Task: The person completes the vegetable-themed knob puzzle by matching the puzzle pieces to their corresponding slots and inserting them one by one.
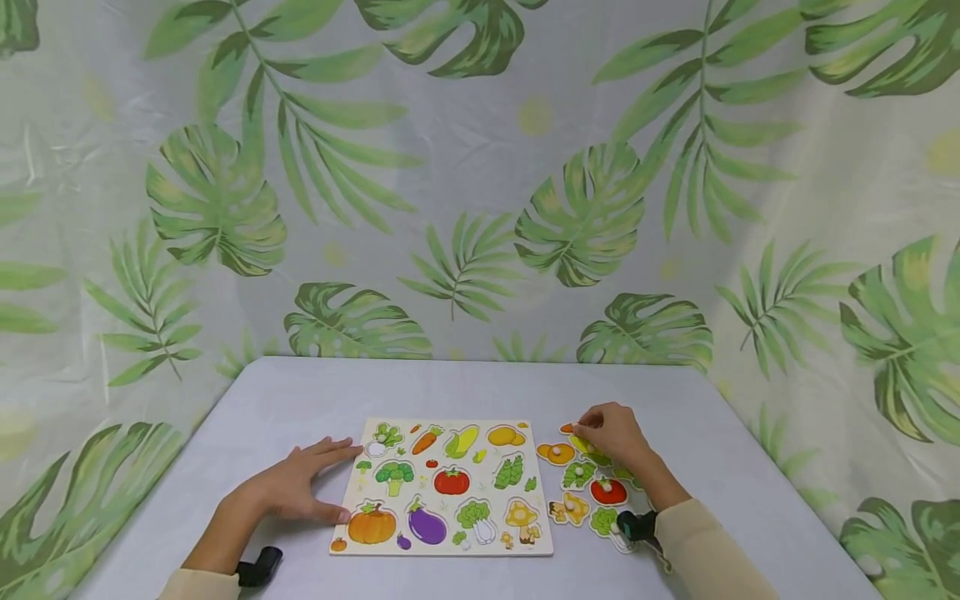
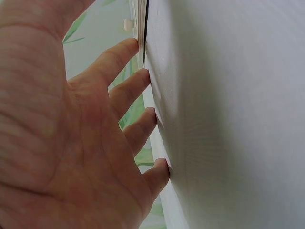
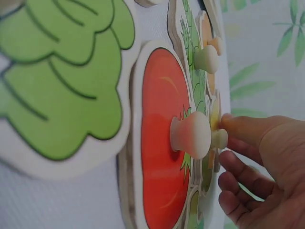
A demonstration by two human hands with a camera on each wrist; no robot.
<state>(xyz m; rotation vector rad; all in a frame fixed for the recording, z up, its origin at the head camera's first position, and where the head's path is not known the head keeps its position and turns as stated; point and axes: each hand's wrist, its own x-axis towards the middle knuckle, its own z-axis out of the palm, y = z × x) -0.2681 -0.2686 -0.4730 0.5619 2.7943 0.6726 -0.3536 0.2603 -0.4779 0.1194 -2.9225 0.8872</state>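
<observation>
A wooden vegetable puzzle board (image 1: 480,432) lies on the table, with pictured vegetables across it. My left hand (image 1: 300,483) rests at its left edge, fingers spread and thumb beside the pumpkin (image 1: 371,527). The left wrist view shows these fingers extended, their tips against the surface. Right of the board, my right hand (image 1: 615,433) pinches an orange carrot piece (image 1: 567,428), partly hidden by the fingers. Close below are a yellow corn piece (image 1: 589,451) and a tomato piece (image 1: 608,492), whose round knob (image 3: 196,135) stands out in the right wrist view.
Other knobbed pieces crowd the board's right side: a potato piece (image 1: 556,453), a mushroom piece (image 1: 570,508) and a leafy cabbage piece (image 1: 604,522), some overlapping. A white cloth covers the table (image 1: 465,387). Behind it hangs a leaf-patterned curtain (image 1: 480,192).
</observation>
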